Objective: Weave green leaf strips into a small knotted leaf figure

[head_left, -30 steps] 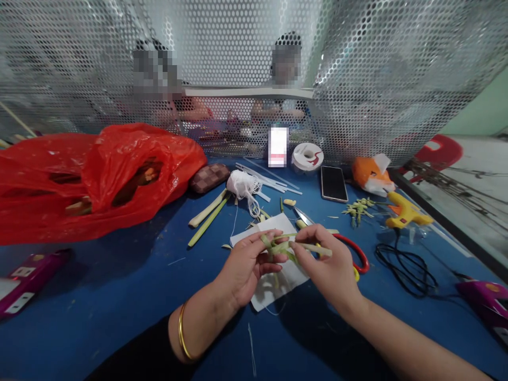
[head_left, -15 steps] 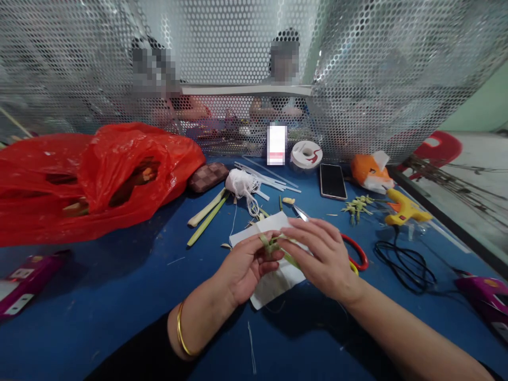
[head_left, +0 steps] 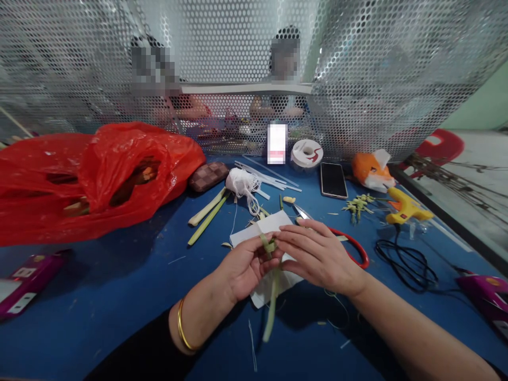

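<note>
My left hand (head_left: 246,267) pinches a pale green leaf strip (head_left: 272,304) that is folded at the fingertips, with a long end hanging down toward me. Above the paper, my right hand (head_left: 317,254) has its fingers closed together at the same fold, touching my left fingertips. Beneath both hands lies a white paper sheet (head_left: 257,293). Red-handled scissors (head_left: 359,253) are partly hidden behind my right hand. Beyond the paper are white string (head_left: 242,184) and two green stalks (head_left: 208,221).
A red plastic bag (head_left: 166,164) fills the left side. At the right are a phone (head_left: 333,180), a yellow glue gun (head_left: 408,207) with a black cable, and small green pieces (head_left: 358,206). A white roll (head_left: 307,154) stands by the perforated screen (head_left: 238,47). People sit behind it.
The long end of the strip has swung from under my right hand to hang down toward me. My right hand has shifted slightly left, its fingers closer to my left fingertips.
</note>
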Action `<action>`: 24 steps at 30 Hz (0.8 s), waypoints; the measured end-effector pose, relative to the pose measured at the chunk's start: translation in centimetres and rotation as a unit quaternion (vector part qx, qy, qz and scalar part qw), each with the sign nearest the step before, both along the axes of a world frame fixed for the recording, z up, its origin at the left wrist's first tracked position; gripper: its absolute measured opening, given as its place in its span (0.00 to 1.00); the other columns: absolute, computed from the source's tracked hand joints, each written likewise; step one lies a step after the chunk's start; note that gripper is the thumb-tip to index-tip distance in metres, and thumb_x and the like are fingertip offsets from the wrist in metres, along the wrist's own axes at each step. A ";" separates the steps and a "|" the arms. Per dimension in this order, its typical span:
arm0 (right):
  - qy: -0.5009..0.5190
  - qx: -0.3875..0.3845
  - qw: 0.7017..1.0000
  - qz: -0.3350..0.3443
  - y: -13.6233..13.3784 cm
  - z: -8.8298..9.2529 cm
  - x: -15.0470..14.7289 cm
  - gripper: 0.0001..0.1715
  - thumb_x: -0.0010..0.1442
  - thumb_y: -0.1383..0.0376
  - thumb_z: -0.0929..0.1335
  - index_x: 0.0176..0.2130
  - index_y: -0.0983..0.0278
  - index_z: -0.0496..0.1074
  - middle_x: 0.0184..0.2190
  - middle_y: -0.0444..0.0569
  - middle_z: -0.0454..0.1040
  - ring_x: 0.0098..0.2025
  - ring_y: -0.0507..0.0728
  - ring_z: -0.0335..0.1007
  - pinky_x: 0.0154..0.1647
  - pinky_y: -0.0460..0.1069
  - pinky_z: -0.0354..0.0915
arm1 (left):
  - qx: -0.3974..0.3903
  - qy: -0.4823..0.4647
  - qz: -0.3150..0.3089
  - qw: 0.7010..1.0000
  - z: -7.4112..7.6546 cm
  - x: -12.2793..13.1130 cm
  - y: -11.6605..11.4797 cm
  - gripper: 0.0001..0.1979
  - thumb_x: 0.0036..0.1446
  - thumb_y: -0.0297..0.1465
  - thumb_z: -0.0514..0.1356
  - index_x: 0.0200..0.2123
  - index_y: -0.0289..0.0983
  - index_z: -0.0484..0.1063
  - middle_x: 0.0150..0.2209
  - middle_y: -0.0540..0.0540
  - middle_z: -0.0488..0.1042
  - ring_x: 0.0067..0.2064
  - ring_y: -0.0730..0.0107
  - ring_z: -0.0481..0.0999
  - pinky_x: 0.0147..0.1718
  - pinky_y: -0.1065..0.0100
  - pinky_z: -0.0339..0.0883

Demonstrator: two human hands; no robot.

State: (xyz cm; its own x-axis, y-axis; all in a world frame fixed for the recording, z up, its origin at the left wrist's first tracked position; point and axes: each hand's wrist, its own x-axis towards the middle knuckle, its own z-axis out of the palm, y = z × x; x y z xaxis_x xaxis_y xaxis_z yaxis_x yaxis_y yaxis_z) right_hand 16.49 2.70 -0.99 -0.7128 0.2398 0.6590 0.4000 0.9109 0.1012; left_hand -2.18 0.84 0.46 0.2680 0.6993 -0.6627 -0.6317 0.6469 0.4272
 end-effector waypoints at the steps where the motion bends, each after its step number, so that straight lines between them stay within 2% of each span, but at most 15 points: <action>1: 0.002 0.000 1.000 -0.001 0.0 -0.1 -0.1 0.13 0.66 0.63 0.68 0.47 0.69 0.74 0.47 0.56 0.81 0.53 0.61 0.74 0.57 0.59 0.65 | 0.001 -0.001 -0.005 1.000 0.0 0.0 0.0 0.10 0.64 0.23 0.56 0.33 0.25 0.76 0.22 0.43 0.77 0.20 0.73 0.77 0.20 0.77 0.74; 7: 0.011 0.019 1.000 0.000 0.0 -0.8 0.1 0.11 0.65 0.69 0.68 0.47 0.67 0.74 0.47 0.55 0.81 0.53 0.60 0.75 0.56 0.60 0.67 | -0.022 -0.013 -0.033 0.999 0.2 -0.1 0.0 0.10 0.64 0.22 0.56 0.31 0.28 0.75 0.20 0.45 0.76 0.19 0.72 0.77 0.17 0.77 0.72; 11: -0.016 0.061 0.998 0.028 -0.2 -0.7 0.4 0.09 0.64 0.72 0.67 0.44 0.66 0.76 0.47 0.55 0.81 0.52 0.61 0.75 0.55 0.60 0.69 | -0.050 -0.003 -0.066 0.997 0.1 -0.1 0.2 0.10 0.64 0.24 0.56 0.31 0.29 0.74 0.19 0.48 0.74 0.17 0.76 0.75 0.14 0.79 0.67; 13: -0.026 0.074 0.997 0.021 -0.3 -0.5 0.4 0.08 0.64 0.72 0.67 0.42 0.65 0.77 0.46 0.54 0.82 0.51 0.60 0.76 0.54 0.59 0.69 | -0.033 0.007 -0.070 0.997 -0.2 -0.2 0.1 0.07 0.62 0.23 0.58 0.31 0.30 0.74 0.19 0.49 0.74 0.17 0.77 0.73 0.14 0.80 0.65; 16: -0.015 0.071 0.997 -0.017 -0.5 -0.3 0.1 0.08 0.65 0.70 0.68 0.41 0.63 0.77 0.43 0.49 0.82 0.46 0.57 0.77 0.53 0.56 0.69 | 0.037 0.022 -0.061 0.997 -0.6 -0.3 -0.1 0.03 0.58 0.24 0.63 0.35 0.30 0.77 0.22 0.49 0.76 0.18 0.78 0.74 0.13 0.80 0.64; 18: -0.012 0.073 0.997 -0.032 -0.6 -0.2 -0.1 0.08 0.64 0.70 0.68 0.41 0.63 0.77 0.42 0.49 0.83 0.43 0.56 0.77 0.52 0.55 0.68 | 0.064 0.032 -0.053 0.996 -0.7 -0.3 -0.3 0.05 0.57 0.25 0.65 0.37 0.29 0.78 0.23 0.48 0.76 0.19 0.79 0.74 0.13 0.80 0.62; 24: -0.050 0.095 0.994 -0.028 -0.8 -0.4 -0.2 0.10 0.65 0.71 0.65 0.39 0.62 0.76 0.41 0.50 0.82 0.46 0.58 0.75 0.53 0.56 0.66 | 0.036 0.019 -0.042 0.998 -0.4 -0.1 -0.1 0.05 0.56 0.24 0.64 0.35 0.28 0.79 0.22 0.49 0.75 0.19 0.81 0.71 0.16 0.80 0.61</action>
State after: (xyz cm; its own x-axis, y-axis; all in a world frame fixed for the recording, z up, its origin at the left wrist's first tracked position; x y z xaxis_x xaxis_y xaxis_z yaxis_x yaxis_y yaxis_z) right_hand 16.33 1.94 -1.43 -0.7659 0.1587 0.6230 0.4286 0.8483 0.3109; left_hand -2.23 0.71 0.03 0.3029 0.7221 -0.6219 -0.5586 0.6633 0.4980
